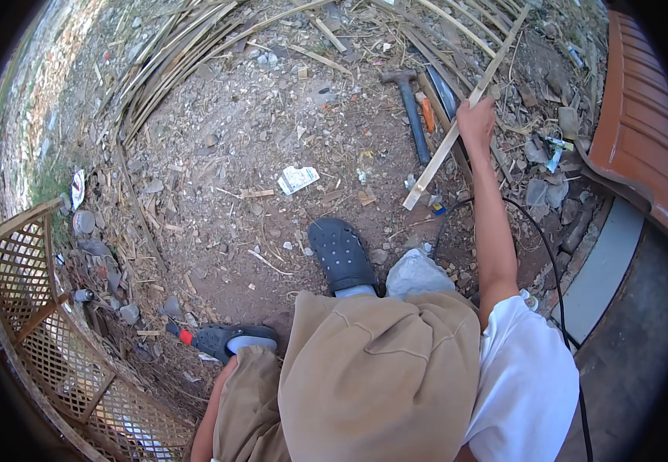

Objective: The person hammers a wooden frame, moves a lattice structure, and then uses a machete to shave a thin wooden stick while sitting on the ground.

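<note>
The right hand [476, 123] seems to be at holding, fingers tight round a stick [457, 135], and next likely needs steadiness; left hand's [227, 373] fingers, I can't tell.

I am gripping a pale wooden strip [432, 168] in my right hand [476, 122], its near end slanting toward my dark clog [339, 250]. A blue-handled hammer [411, 112] and an orange object [428, 114] are lying on the littered ground [249, 150] to its left, while more long strips [166, 77] are arching beyond.
</note>
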`<state>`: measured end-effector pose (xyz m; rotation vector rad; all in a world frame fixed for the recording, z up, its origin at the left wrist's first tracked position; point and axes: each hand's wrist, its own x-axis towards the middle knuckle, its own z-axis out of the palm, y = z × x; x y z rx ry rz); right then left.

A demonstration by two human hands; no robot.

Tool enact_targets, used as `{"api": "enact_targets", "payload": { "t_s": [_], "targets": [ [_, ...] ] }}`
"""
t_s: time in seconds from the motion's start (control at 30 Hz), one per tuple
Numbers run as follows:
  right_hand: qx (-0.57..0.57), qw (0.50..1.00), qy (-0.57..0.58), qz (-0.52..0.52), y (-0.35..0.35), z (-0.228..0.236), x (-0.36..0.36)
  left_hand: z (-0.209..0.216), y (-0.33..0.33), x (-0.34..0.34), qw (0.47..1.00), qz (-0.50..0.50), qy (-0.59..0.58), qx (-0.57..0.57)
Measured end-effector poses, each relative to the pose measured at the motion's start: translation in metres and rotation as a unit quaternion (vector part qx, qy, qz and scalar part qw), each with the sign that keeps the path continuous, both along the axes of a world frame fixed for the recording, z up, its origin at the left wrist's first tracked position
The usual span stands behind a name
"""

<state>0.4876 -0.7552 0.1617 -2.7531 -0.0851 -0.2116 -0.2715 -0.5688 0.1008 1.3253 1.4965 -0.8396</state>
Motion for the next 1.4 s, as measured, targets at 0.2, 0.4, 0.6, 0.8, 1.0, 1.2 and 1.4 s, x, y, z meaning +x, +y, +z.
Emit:
{"api": "enact_targets", "payload": {
  "t_s": [0.2,0.4,0.6,0.8,1.0,1.2,1.4],
  "targets": [
    [-0.041,0.963,0.125,0.234,0.049,0.036,-0.079,0.009,0.010,0.007,1.000,-0.006,0.013,0.005],
    [-0.033,0.959,0.202,0.197,0.078,-0.009,-0.088,0.014,0.012,0.009,1.000,-0.001,0.014,0.005],
    [0.497,0.734,0.460,0.040,0.093,-0.001,-0.092,0.033,0.015,-0.011,0.999,0.009,0.036,0.011],
    [0.629,0.632,0.449,0.054,0.113,0.011,-0.149,0.062,0.017,-0.054,0.996,-0.010,0.086,0.005],
    [0.476,0.685,0.490,0.254,0.144,0.024,-0.214,0.100,0.038,-0.077,0.975,-0.090,0.201,-0.014],
    [0.419,0.642,0.526,0.368,0.159,0.063,-0.294,0.177,0.077,0.076,0.947,-0.285,-0.075,0.127],
    [0.363,0.480,0.626,0.496,0.163,0.095,-0.370,0.200,0.082,0.205,0.805,0.357,-0.462,-0.101]
  ]
}}
